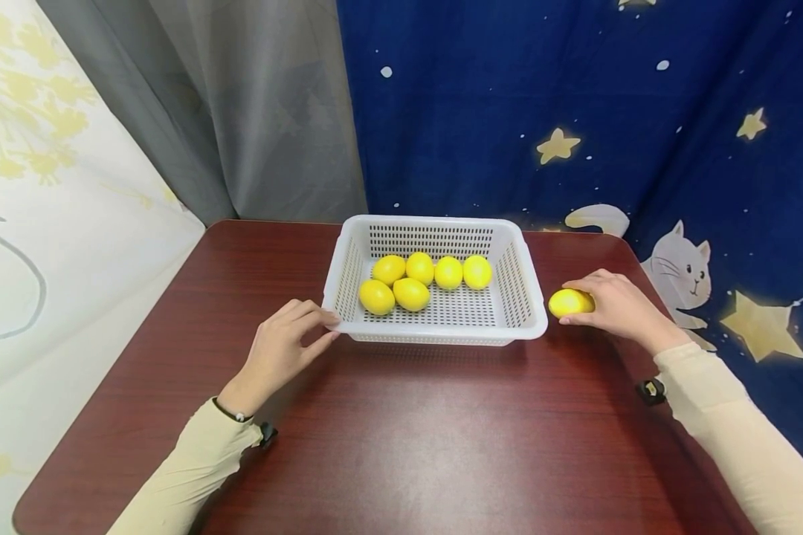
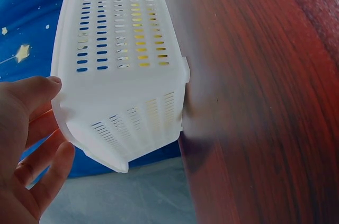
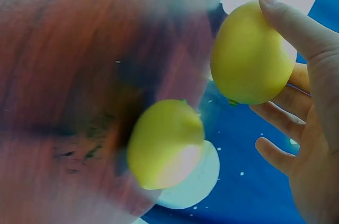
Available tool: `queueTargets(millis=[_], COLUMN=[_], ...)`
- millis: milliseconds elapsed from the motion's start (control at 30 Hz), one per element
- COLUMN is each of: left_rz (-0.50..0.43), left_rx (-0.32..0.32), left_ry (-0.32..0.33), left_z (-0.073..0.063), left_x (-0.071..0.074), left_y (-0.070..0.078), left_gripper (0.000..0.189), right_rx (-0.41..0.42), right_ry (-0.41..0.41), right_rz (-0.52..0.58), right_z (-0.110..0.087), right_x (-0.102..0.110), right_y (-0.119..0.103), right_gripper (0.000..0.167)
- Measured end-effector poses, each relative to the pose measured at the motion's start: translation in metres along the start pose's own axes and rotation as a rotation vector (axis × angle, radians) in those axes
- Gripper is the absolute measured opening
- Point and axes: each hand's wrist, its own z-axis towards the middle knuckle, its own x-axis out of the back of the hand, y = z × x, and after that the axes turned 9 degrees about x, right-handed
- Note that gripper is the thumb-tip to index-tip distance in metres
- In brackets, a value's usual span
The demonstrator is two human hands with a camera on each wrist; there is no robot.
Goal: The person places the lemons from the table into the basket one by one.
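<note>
A white plastic basket (image 1: 442, 334) with slotted walls stands on the table and holds several yellow lemons (image 1: 411, 295). My left hand (image 1: 284, 349) pinches the basket's near left corner, thumb and fingers at the rim. To the right of the basket, my right hand (image 1: 612, 303) grips a lemon (image 3: 254, 54) between thumb and fingers. A second lemon (image 3: 167, 144) shows near that hand in the right wrist view, over by the table's edge; in the head view it is hidden behind the hand.
The dark red wooden table (image 1: 442, 438) has rounded corners. Behind it hang a grey curtain (image 1: 274, 111) and a blue curtain (image 1: 468, 111) with stars and a cat. A white patterned cloth (image 1: 53, 260) hangs at the left.
</note>
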Motion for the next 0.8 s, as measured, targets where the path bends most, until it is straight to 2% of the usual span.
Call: queueTargets(millis=[200,433,800], left_rz=[0.002,0.003,0.0], left_rx=[0.0,0.002,0.002], left_ry=[0.002,-0.001,-0.005], left_z=[0.0,0.0,0.0], left_x=[0.0,0.001,0.001], left_y=[0.0,0.0,0.001], left_gripper=[0.018,0.018,0.018], right_rx=[-0.01,-0.012,0.039], right_ry=[0.017,-0.006,0.042], right_rz=[-0.001,-0.016,-0.046], right_z=[0.007,0.019,0.031], right_x=[0.014,0.033,0.05], right_y=[-0.006,-0.014,-0.023], right_gripper=[0.063,0.072,0.066])
